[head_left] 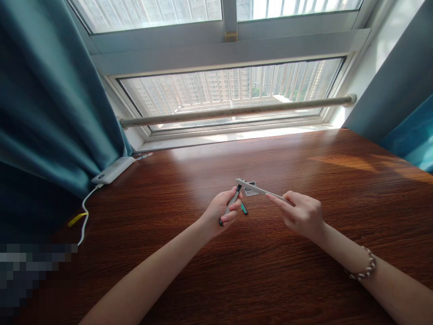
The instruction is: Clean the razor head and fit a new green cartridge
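My left hand (223, 211) is closed round a grey razor handle (232, 204) with a dark end, held above the middle of the wooden table (189, 271). My right hand (301, 214) pinches a slim pale stick-like tool (259, 189), whose far tip reaches over the top of the razor handle. A small teal piece (244, 208) lies on the table just right of my left fingers. A small pale packet or cartridge (251, 190) sits behind the tool. A beaded bracelet (363, 267) is on my right wrist.
A white power bank (113, 170) with a white cable (85, 211) lies at the table's back left, against a teal curtain (50, 99). A window with a horizontal rail (237, 109) runs along the far edge. A second curtain (412, 135) hangs at the right.
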Action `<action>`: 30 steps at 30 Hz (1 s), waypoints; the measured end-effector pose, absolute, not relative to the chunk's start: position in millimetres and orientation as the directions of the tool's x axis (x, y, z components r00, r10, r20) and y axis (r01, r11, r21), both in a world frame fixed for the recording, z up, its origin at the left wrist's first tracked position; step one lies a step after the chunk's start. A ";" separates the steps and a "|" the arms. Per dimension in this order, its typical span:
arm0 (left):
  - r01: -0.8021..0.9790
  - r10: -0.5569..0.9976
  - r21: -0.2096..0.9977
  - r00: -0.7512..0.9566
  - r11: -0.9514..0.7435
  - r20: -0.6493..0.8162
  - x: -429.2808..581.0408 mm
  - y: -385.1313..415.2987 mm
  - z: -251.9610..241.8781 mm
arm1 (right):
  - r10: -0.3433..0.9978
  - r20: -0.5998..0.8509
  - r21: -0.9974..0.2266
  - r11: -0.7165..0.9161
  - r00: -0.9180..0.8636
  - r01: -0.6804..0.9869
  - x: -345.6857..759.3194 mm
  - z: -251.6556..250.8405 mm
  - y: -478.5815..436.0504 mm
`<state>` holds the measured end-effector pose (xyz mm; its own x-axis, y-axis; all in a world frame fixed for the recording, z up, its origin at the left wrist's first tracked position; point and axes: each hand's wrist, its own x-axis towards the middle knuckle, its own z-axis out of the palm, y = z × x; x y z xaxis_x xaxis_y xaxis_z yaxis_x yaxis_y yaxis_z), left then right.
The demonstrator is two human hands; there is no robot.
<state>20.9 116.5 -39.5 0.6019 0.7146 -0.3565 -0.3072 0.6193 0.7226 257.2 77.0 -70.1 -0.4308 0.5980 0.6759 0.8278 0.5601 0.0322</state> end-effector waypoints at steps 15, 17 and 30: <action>-0.338 0.727 0.725 0.608 0.600 -0.318 19.7 116.4 -37.3 | 0.688 0.679 -0.271 0.560 -0.257 0.783 257.2 -72.8 81.2; -0.335 0.737 0.732 0.592 0.593 -0.326 20.3 115.9 -35.8 | 0.736 0.658 -0.381 0.508 -0.160 0.773 255.3 -70.9 81.2; -0.306 0.790 0.810 0.543 0.500 -0.283 21.6 113.3 -37.6 | 0.887 0.461 -0.763 0.407 -0.019 0.502 253.4 -65.9 86.0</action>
<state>21.6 113.3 -37.6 0.5434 0.7903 -0.2832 -0.3055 0.5004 0.8101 253.4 86.0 -65.9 -0.0188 0.8871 0.4611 0.5023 0.4072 -0.7629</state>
